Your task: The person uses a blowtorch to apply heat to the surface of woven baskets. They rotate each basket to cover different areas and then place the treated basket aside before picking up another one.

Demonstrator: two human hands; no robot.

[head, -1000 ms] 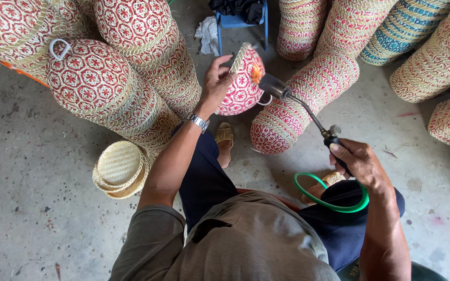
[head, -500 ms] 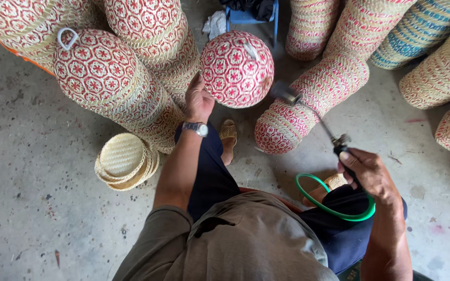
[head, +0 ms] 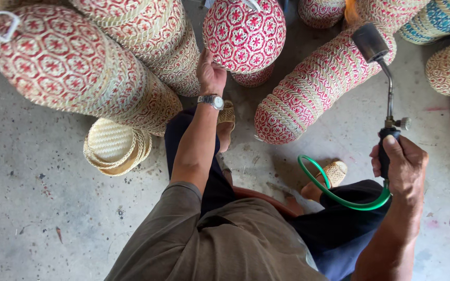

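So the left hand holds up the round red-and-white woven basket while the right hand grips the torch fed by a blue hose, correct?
Not quite: the hose is green, not blue, as the head view shows. The rest stands: the left hand holds up the round red-and-white woven basket, and the right hand grips the torch by its handle.

Round basket: woven cane or straw, red and cream hexagon weave, matt, ribbed texture. Stacked baskets: same woven fibre, matt, coarse. Flat lids: plain natural straw, undyed, fine weave. Gas torch: bare metal tube and nozzle, dull grey, darkened head; brass-looking valve; black matt grip. Hose: green plastic or rubber, smooth, slightly glossy. Wristwatch: shiny metal band. Floor: rough concrete, grey, stained and speckled. Shirt: olive cloth, matt. Sandals: woven, tan.
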